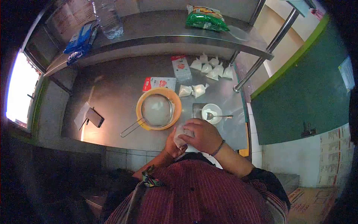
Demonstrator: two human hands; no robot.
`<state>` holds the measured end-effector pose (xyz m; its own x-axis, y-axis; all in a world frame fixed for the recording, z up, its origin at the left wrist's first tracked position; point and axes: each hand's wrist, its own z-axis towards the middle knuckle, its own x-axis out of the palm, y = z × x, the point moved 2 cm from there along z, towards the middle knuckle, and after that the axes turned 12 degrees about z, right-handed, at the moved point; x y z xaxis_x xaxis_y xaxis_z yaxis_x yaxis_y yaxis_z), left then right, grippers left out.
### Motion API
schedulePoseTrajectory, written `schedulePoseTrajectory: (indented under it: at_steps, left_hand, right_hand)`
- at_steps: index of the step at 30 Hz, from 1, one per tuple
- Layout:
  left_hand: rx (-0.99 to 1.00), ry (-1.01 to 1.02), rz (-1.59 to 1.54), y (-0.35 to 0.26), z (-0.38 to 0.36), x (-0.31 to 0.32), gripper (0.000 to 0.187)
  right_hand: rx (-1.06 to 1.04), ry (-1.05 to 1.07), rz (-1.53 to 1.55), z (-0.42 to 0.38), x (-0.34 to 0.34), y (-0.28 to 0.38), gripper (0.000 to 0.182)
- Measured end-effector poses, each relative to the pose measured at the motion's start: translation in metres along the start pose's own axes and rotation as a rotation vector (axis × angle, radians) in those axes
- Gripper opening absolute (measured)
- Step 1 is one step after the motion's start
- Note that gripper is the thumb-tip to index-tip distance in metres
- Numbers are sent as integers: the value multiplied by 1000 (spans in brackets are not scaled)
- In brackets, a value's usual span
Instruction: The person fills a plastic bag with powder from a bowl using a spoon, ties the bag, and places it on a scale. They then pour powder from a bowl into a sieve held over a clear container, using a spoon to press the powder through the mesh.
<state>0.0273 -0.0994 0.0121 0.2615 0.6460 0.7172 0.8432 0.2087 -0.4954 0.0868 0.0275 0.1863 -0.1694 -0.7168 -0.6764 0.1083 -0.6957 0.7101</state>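
Note:
Close to my body, at the table's front edge, my left hand (173, 145) and my right hand (204, 135) both grip a small plastic bag of white powder (180, 137). The left hand cups it from the side and below; the right hand's fingers press on it from above. Parts of the bag are hidden by the fingers. Just beyond them is a white bowl (218, 108) with a spoon (223, 117) resting in it. To the left, a wire-mesh sieve (157, 110) sits over an orange bowl (178, 108). Two filled bags (200, 90) lie behind the white bowl.
Several tied bags of white powder (214, 72) stand at the back right. Two red-and-white boxes (161, 83) (180, 64) lie behind the orange bowl. A phone (94, 117) is at left. The overhead shelf (156, 40) carries a green package (207, 18), a blue package (80, 40) and a plastic bottle (108, 20).

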Motion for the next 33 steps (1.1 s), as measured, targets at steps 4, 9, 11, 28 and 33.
schedulePoseTrajectory:
  at_steps: [4,9,11,28,33]
  left_hand:
    - [55,109,24,11,12,-31,47]
    - [-89,307,-141,4,-4,-38,46]
    - [112,251,316,5,-11,-49,46]
    - [566,-18,1305,38,0,-130,42]
    - [162,-139,621,17,-9,-97,52]
  right_hand:
    - [-44,-316,216,-4,-25,-9,29]
    - [396,-504,428,-60,-1,-133,34]
    - [462,-567,489,-87,16,-174,39]
    - [498,-861,700,-61,16,-247,27]
    - [326,-741,685,-58,8,-210,25]
